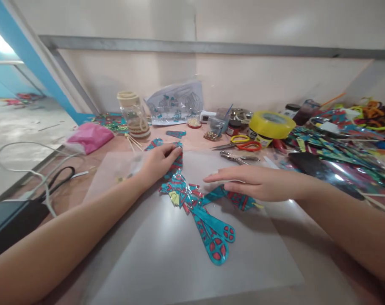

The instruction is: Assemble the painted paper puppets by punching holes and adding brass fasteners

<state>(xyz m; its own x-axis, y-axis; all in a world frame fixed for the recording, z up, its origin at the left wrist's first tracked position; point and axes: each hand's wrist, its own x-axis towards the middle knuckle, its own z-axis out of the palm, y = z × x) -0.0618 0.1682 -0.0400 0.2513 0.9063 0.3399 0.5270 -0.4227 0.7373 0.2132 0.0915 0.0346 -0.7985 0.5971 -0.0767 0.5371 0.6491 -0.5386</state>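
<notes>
A flat teal and red cut-out puppet figure lies on a translucent plastic sheet on the table. My left hand rests on the figure's upper part, fingers curled down and pressing its top end. My right hand lies flat and open, palm down, fingers stretched left, over the figure's right limb. The limb's tip shows below my right palm. Two rounded lower pieces of the figure point toward me.
A yellow tape roll, scissors with red and yellow handles, metal pliers, a glass jar, a pink cloth, and a heap of coloured cut-outs at right. Cables lie at left.
</notes>
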